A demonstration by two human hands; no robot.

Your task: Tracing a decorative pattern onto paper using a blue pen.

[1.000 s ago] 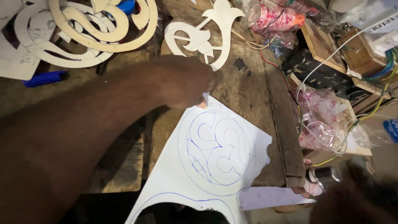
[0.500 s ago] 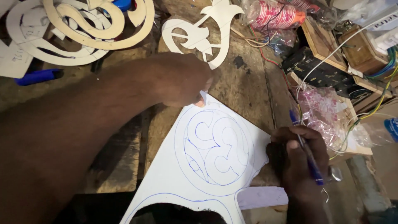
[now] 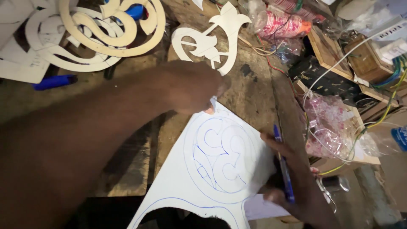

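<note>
Right hand (image 3: 288, 178) around blue pen (image 3: 283, 167)

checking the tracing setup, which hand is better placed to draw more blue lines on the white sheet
Right. The right hand holds the blue pen at the edge of the white sheet, while the left hand presses its top corner.

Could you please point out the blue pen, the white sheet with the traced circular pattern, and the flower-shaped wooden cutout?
blue pen (image 3: 285, 176): head view, mid-barrel.
white sheet (image 3: 178, 178): head view, bare left part.
flower-shaped wooden cutout (image 3: 229, 21): head view, upper blossom.
</note>
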